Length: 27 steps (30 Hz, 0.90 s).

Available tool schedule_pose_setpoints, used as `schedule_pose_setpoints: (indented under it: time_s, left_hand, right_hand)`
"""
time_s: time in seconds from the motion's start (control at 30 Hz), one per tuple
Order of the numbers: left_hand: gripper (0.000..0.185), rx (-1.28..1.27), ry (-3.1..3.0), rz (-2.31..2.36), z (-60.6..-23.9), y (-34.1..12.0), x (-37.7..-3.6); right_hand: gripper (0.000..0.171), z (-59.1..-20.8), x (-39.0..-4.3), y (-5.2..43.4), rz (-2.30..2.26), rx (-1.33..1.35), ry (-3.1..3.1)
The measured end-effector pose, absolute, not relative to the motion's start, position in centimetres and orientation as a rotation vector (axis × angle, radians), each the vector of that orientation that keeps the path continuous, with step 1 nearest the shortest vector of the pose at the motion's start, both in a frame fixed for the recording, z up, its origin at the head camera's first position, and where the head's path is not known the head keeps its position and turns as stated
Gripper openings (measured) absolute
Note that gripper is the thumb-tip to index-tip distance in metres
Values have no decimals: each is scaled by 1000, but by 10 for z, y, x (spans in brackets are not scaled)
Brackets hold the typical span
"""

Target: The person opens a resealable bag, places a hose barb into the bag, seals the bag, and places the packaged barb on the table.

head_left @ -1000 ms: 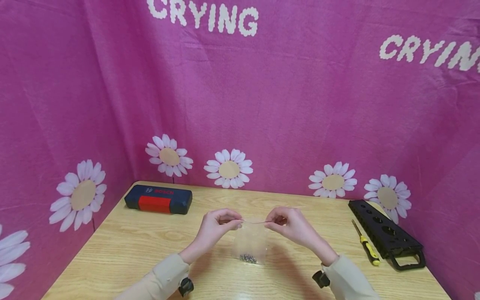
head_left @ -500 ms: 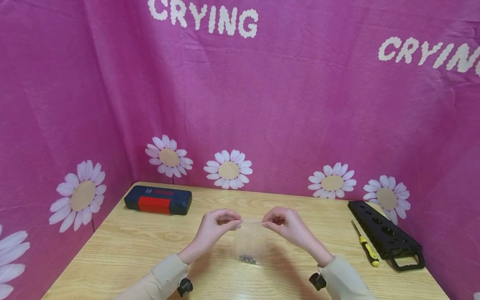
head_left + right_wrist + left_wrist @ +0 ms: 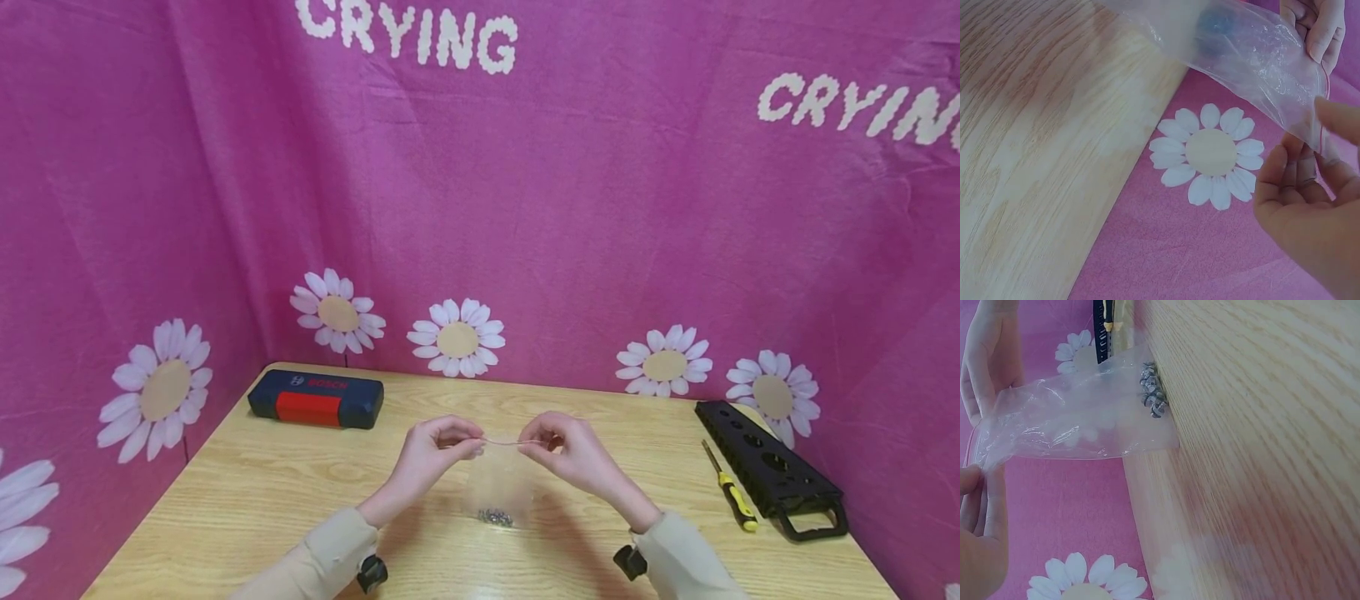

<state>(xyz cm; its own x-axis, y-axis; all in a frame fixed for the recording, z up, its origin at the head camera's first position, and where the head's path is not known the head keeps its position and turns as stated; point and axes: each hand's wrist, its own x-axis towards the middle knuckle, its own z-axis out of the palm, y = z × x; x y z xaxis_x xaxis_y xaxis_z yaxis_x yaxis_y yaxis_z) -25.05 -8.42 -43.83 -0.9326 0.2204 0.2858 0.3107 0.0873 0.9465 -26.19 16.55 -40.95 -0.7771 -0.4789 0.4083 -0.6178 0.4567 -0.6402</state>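
Observation:
A clear zip-lock bag [image 3: 498,483] hangs upright between both hands, its top edge marked by a thin red strip. Small shiny metal pieces, which look like screws [image 3: 1152,390], lie heaped in its bottom, close to the tabletop. The left hand [image 3: 431,458] pinches the left end of the bag's top between thumb and fingers. On the other side, the right hand [image 3: 577,454] pinches that same top edge near its right end. In the right wrist view, the right thumb [image 3: 1338,119] lies over the red strip.
At the back left of the wooden table [image 3: 300,517] lies a blue and red Bosch case [image 3: 315,400]. A yellow and black screwdriver [image 3: 731,492] rests at the right, beside a black holder with holes and a handle [image 3: 772,467]. Pink cloth [image 3: 525,208] hangs behind.
The right hand has slid a little to the left along the bag's top edge, nearer the left hand. The left hand and the screws stay almost in place.

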Motion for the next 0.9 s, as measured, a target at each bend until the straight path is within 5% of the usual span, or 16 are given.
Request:
schedule_pose_setpoints:
  time_s: [0.9]
  left_hand:
    - [18, -581, -2257, -2012, -439, -84, -252]
  right_hand:
    - [3, -411, -267, 153, 1216, 969, -2538]
